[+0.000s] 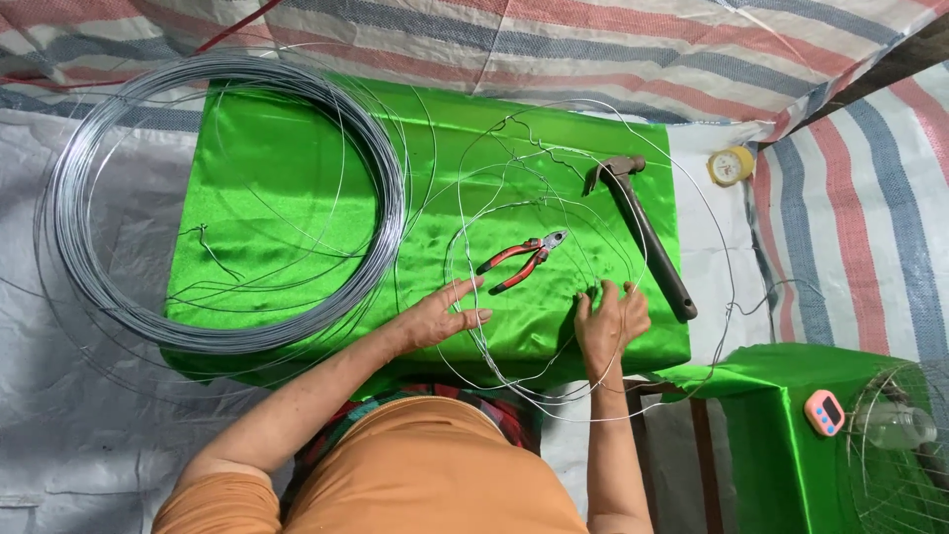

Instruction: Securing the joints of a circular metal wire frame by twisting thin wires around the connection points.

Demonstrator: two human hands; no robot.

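My left hand (435,314) lies flat on the green satin cloth (277,168), fingers spread, touching a loose loop of thin steel wire (465,232). My right hand (611,318) rests near the cloth's front edge, fingers curled down onto the same wire loops; whether it pinches the wire is unclear. Red-handled pliers (522,259) lie inside the loops, between and just beyond both hands. A dark hammer (645,232) lies to the right of the pliers.
A large coil of grey wire (77,247) covers the cloth's left side. A yellow tape roll (731,165) sits at the right. A second green-covered stand (761,396) holds a pink timer (823,411), a clear bottle (902,425) and a wire frame. Striped tarpaulin surrounds everything.
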